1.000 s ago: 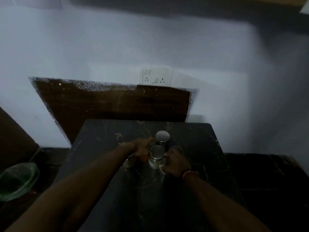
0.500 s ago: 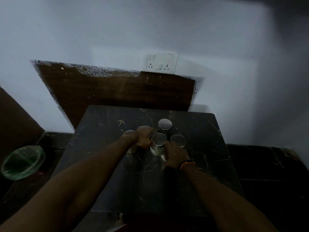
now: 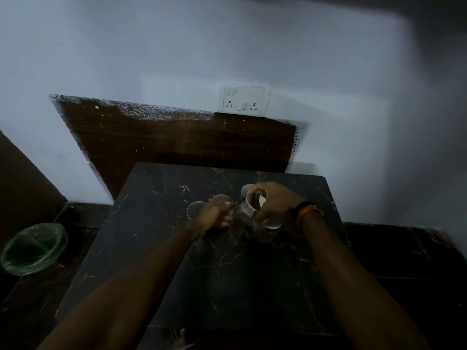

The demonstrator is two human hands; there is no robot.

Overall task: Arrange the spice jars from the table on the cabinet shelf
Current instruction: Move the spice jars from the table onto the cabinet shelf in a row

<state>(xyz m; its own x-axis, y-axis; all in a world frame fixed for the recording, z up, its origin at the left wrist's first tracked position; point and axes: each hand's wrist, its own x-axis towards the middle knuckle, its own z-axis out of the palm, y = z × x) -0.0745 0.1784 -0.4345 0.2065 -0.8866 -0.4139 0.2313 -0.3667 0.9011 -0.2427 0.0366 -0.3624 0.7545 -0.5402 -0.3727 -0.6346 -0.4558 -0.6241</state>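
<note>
Head view, dim and blurred: the right hand (image 3: 271,203) clamps a tilted spice jar (image 3: 249,207) from above, over the dark table (image 3: 227,274). Just left of that grip, the left hand (image 3: 214,215) closes on something it hides; which jar, I cannot tell. Beyond the left knuckles stand two lidded jars (image 3: 195,209), their outlines smeared; another jar (image 3: 246,189) peeks out behind the right fingers.

We stood in a dim room with a pale wall (image 3: 177,46). A dark wooden panel (image 3: 177,142) leaned behind the black marble table (image 3: 227,286), below a white switchboard (image 3: 246,100). A green bin (image 3: 32,248) sat on the dark floor (image 3: 404,261).
</note>
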